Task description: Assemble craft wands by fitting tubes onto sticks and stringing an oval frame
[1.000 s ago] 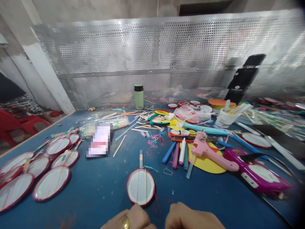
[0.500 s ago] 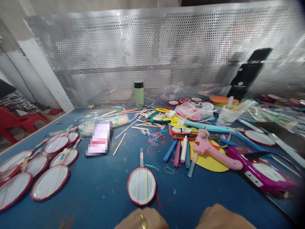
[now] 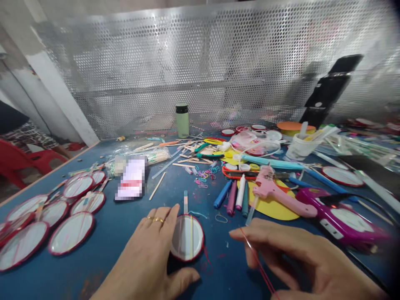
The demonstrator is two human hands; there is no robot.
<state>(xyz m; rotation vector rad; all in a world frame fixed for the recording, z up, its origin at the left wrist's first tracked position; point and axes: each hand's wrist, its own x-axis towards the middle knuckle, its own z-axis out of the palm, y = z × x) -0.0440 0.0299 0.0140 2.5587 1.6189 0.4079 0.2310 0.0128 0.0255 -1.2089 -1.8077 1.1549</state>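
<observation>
A round white disc (image 3: 196, 239) with a red rim lies on the table, with a short stick poking out at its far side and a thin yellow strip across its face. My left hand (image 3: 153, 246), wearing two gold rings, reaches over the disc's left edge. Its fingers lie stretched out and the thumb is spread away, so it is open. To the right of the disc, my right hand (image 3: 293, 254) has bent fingers around a thin red thread (image 3: 258, 261), which runs from the index fingertip down toward the thumb. The thumb is partly cut off by the frame.
Several similar discs (image 3: 71, 233) crowd the left side near a phone (image 3: 131, 178). Markers (image 3: 240, 192), a pink glue gun (image 3: 281, 196) and a purple power strip (image 3: 346, 221) lie right. Behind are a green bottle (image 3: 182, 121) and a perforated metal panel (image 3: 150, 75).
Both hands have come up from the bottom edge. The left has moved forward onto the disc's left edge and spread its fingers. The right now shows a red thread stretched between its fingers.
</observation>
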